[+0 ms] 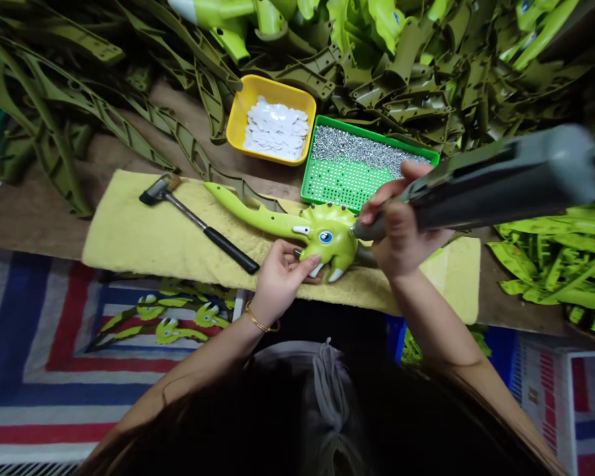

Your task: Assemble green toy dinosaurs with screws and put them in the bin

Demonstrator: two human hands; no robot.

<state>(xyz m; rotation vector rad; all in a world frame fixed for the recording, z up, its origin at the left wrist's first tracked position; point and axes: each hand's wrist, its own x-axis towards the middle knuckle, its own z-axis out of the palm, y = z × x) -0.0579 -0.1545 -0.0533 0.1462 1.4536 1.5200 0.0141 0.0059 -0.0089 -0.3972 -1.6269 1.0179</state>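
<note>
A lime-green plastic dinosaur toy (322, 233) with a blue eye, white horns and a long tail lies on a yellow cloth (143, 238) at the table's front. My left hand (280, 274) pinches the lower edge of its head, fingers closed on it. My right hand (401, 225) is wrapped round a grey electric screwdriver (496, 178), whose tip rests against the back of the toy's head.
A black-handled hammer (198, 221) lies on the cloth to the left. Behind stand a yellow tray (238, 112) of white discs and a green tray (347, 188) of screws. Olive and lime plastic parts (416, 73) are heaped at the back and right. A striped bag (44, 344) holds finished toys below left.
</note>
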